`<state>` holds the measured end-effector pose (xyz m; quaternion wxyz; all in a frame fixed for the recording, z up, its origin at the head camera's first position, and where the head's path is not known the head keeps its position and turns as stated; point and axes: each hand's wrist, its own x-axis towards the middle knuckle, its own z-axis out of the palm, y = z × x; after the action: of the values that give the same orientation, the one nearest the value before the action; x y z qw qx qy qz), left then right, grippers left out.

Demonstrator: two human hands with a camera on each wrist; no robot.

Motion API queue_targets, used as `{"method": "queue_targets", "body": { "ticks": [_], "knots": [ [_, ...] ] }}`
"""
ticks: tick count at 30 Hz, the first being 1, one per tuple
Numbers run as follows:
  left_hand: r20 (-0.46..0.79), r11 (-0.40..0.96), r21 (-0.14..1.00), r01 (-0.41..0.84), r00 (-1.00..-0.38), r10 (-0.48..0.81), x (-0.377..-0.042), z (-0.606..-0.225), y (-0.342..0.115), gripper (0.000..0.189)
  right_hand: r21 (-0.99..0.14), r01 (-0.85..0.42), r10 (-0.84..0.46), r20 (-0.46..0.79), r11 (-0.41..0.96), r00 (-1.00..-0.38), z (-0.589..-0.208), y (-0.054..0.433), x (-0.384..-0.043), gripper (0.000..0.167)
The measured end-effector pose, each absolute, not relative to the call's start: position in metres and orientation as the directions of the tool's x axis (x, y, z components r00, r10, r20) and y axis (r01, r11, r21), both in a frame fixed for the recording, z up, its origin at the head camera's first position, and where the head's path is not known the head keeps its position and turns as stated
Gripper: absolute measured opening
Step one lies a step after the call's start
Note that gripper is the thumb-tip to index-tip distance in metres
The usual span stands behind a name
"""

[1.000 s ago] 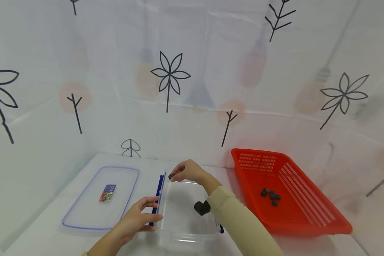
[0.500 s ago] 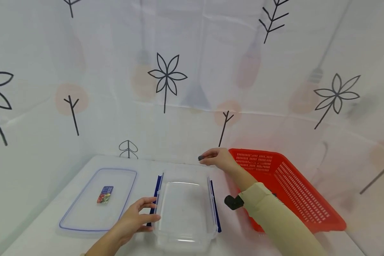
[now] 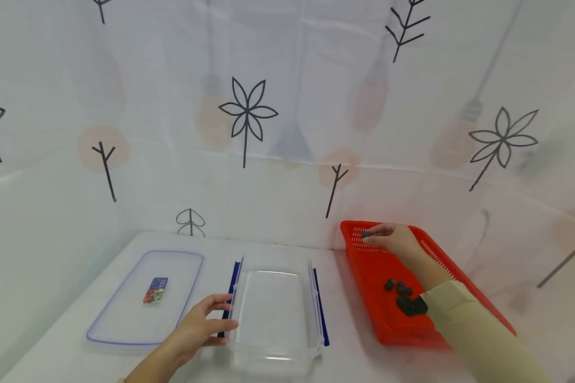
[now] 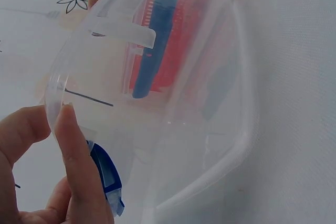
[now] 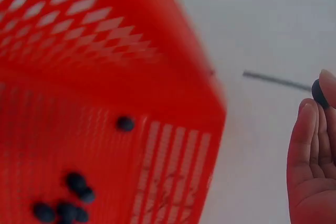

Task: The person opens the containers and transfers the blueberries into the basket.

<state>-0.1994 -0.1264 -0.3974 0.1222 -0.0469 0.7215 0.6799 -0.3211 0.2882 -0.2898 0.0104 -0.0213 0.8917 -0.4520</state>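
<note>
My left hand (image 3: 198, 327) pinches the left rim of a clear plastic storage container (image 3: 273, 308) between thumb and fingers. The left wrist view shows this grip on the container wall (image 4: 210, 129) up close, beside a blue clip (image 4: 106, 174). My right hand (image 3: 395, 242) is over the far left part of a red basket (image 3: 364, 287). Its thumb and fingertips pinch a small round dark fruit, which looks like a blueberry (image 5: 319, 94). Several more blueberries (image 5: 76, 182) lie on the basket floor, and one blueberry (image 5: 125, 124) sits apart from them.
A flat clear lid (image 3: 124, 314) with a blue edge and a coloured label (image 3: 155, 290) lies on the white table left of the container. Behind stands a patterned white curtain (image 3: 287, 133). The wrist camera (image 3: 411, 306) hides part of the basket floor.
My right hand has moved right with the blueberry, from the container's far left corner to above the red basket. My left hand keeps its grip on the rim.
</note>
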Motion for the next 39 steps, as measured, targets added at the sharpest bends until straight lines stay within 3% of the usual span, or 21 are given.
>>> {"method": "queue_targets", "body": {
  "ticks": [5, 11, 23, 32, 39],
  "knots": [
    [-0.238, 0.068, 0.97, -0.232, -0.966, 0.102, -0.198, -0.397, -0.129, 0.064, -0.78, -0.054, -0.092, -0.005, 0.624, -0.996, -0.308, 0.32, -0.322, 0.045],
    [-0.232, 0.061, 0.972, -0.227, -0.967, 0.107, -0.197, -0.397, -0.128, 0.065, -0.692, -0.095, -0.175, -0.045, 0.716, -0.984, -0.329, 0.364, -0.326, 0.028],
    [-0.239, 0.058, 0.971, -0.233, -0.961, 0.136, -0.192, -0.397, -0.124, 0.064, -0.61, -0.025, -0.199, -0.22, 0.792, -0.955, -0.364, 0.4, -0.316, 0.02],
    [-0.224, 0.042, 0.975, -0.22, -0.965, 0.138, -0.193, -0.397, -0.122, 0.064, -0.594, -0.083, -0.232, -0.179, 0.8, -0.956, -0.358, 0.401, -0.316, 0.021],
    [-0.229, 0.048, 0.973, -0.224, -0.965, 0.126, -0.192, -0.399, -0.122, 0.063, -0.603, -0.124, -0.204, -0.066, 0.788, -0.977, -0.335, 0.385, -0.313, 0.029]
  ]
}}
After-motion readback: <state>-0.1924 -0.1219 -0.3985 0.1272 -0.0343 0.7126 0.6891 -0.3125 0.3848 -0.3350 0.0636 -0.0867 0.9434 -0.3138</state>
